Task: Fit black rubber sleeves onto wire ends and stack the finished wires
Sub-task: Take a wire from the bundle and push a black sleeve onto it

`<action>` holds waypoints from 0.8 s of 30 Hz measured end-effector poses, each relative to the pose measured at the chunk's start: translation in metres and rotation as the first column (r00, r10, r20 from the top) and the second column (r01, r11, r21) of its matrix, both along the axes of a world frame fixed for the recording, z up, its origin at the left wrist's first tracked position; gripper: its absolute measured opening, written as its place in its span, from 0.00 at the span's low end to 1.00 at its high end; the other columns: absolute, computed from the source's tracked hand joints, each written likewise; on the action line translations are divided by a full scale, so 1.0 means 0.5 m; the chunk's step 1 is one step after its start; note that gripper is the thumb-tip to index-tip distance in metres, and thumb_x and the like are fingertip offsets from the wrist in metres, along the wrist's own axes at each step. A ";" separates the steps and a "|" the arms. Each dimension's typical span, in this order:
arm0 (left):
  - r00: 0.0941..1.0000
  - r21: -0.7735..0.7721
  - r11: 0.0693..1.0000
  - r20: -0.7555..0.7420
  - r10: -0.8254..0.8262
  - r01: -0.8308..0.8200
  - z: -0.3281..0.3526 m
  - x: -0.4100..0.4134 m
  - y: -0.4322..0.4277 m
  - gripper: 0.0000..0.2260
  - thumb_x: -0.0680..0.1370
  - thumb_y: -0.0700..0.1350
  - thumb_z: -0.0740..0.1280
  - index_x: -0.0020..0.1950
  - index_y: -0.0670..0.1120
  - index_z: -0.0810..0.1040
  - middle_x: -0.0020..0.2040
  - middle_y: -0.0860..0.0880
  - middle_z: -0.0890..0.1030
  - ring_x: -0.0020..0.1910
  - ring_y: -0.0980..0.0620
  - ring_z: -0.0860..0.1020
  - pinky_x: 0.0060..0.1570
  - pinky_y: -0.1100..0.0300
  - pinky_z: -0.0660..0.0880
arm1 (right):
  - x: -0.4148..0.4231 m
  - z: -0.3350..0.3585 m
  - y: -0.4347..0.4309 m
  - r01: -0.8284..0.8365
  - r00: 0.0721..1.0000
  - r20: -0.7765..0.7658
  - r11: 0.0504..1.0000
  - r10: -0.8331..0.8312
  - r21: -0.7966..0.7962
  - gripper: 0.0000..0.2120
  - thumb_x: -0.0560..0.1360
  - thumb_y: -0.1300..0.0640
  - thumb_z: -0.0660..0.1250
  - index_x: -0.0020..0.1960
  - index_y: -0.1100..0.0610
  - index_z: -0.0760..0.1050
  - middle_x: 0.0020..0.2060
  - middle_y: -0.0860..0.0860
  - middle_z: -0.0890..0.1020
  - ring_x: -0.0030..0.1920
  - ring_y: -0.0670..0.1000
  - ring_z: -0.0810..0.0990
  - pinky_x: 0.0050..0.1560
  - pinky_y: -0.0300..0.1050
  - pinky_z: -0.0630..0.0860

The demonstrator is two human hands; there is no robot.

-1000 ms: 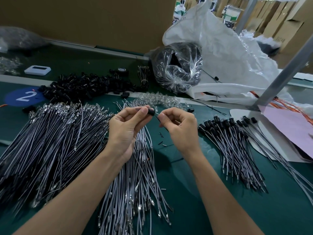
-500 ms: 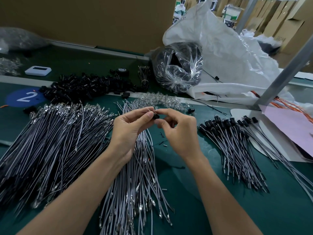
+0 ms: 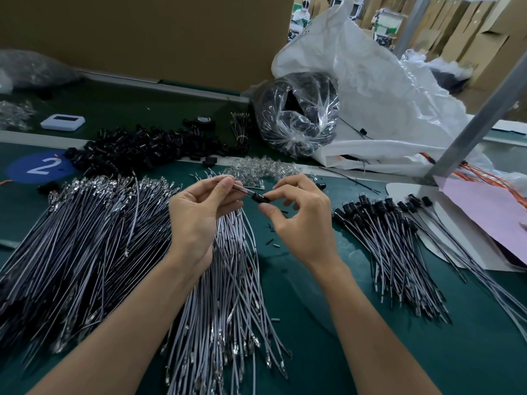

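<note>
Black rubber sleeve (image 3: 261,198) sits pinched between thumb and forefinger of the right hand (image 3: 302,223), its other fingers loosely curled. Left hand (image 3: 199,215) pinches a thin wire (image 3: 242,191) at thumb and fingertip; the wire end meets the sleeve mouth. Both are held in the air, well right of the blue "2" disc (image 3: 37,166) and a bit nearer the person.

Loose sleeve pile (image 3: 142,149) is just right of the disc. Bare wire heap (image 3: 85,238) lies below the disc, with a second bundle (image 3: 228,295) further right under the wrists. Finished stack (image 3: 385,246), black caps on, is far right of the disc, on the same green mat (image 3: 313,352).

Step judged: seating the sleeve on the wire end. How deep it sits can't be told, since the fingers hide the joint.

Risks:
- The wire is thin and floppy, so a push off-axis could buckle it or bend the tip instead of entering.
- The sleeve is small and held only at the fingertips; it may pop out and vanish among the black bits on the mat.
- A half-seated sleeve could slide off once dropped on the finished stack.
- The wrists hang over the loose bundle, so a drag could snag the strands and muddle bare wires with done ones.
</note>
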State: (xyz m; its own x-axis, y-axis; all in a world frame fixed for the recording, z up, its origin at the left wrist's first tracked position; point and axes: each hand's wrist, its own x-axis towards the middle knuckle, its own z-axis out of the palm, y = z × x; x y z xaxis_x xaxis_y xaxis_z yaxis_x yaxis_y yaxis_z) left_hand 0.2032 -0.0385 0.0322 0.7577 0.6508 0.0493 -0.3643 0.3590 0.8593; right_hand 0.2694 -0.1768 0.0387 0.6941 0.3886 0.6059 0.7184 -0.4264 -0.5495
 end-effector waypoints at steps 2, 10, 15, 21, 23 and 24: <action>0.999 -0.023 0.999 0.015 0.047 -0.046 0.003 -0.002 0.003 0.02 0.76 0.37 0.69 0.45 0.41 0.82 0.38 0.47 0.86 0.37 0.52 0.85 0.39 0.63 0.80 | 0.003 -0.003 -0.003 0.012 1.000 -0.009 1.000 -0.012 -0.023 0.06 0.69 0.59 0.77 0.44 0.58 0.84 0.46 0.48 0.80 0.40 0.46 0.76 0.41 0.31 0.70; 0.968 -0.220 0.945 0.001 0.250 -0.244 0.009 -0.010 0.051 0.02 0.77 0.36 0.69 0.45 0.41 0.81 0.36 0.49 0.84 0.38 0.53 0.84 0.41 0.64 0.80 | 0.023 0.021 -0.026 -0.033 0.873 -0.442 0.930 0.206 0.367 0.06 0.68 0.62 0.77 0.39 0.53 0.84 0.47 0.47 0.85 0.43 0.48 0.84 0.46 0.39 0.78; 0.999 -0.091 0.996 0.039 -0.022 0.025 0.010 -0.011 0.038 0.07 0.79 0.34 0.63 0.55 0.42 0.78 0.42 0.46 0.85 0.43 0.48 0.84 0.43 0.57 0.82 | 0.023 0.041 -0.031 -0.005 0.604 -0.435 0.549 0.668 0.836 0.04 0.71 0.62 0.70 0.46 0.61 0.79 0.51 0.58 0.85 0.48 0.56 0.85 0.50 0.46 0.81; 0.966 0.000 0.967 0.038 -0.254 0.254 0.012 -0.015 0.019 0.16 0.78 0.53 0.61 0.54 0.43 0.81 0.47 0.46 0.84 0.47 0.48 0.82 0.49 0.53 0.80 | 0.029 0.060 -0.063 0.071 0.497 -0.361 0.377 0.789 0.923 0.07 0.77 0.58 0.64 0.50 0.59 0.78 0.39 0.53 0.86 0.32 0.47 0.83 0.31 0.37 0.79; 0.963 0.049 0.962 -0.042 -0.267 0.269 0.010 -0.011 0.017 0.16 0.76 0.54 0.63 0.51 0.44 0.82 0.46 0.47 0.84 0.45 0.49 0.82 0.46 0.57 0.81 | 0.022 0.059 -0.052 -0.037 0.529 -0.476 0.579 0.703 0.814 0.11 0.74 0.58 0.65 0.56 0.61 0.74 0.37 0.53 0.85 0.29 0.47 0.80 0.29 0.36 0.77; 0.956 0.091 0.952 -0.058 -0.288 0.292 0.009 -0.010 0.015 0.15 0.75 0.54 0.65 0.51 0.44 0.83 0.46 0.47 0.85 0.45 0.50 0.82 0.46 0.58 0.81 | 0.015 0.058 -0.042 -0.092 0.538 -0.531 0.671 0.655 0.735 0.15 0.73 0.59 0.66 0.58 0.61 0.72 0.38 0.55 0.85 0.29 0.48 0.81 0.30 0.37 0.77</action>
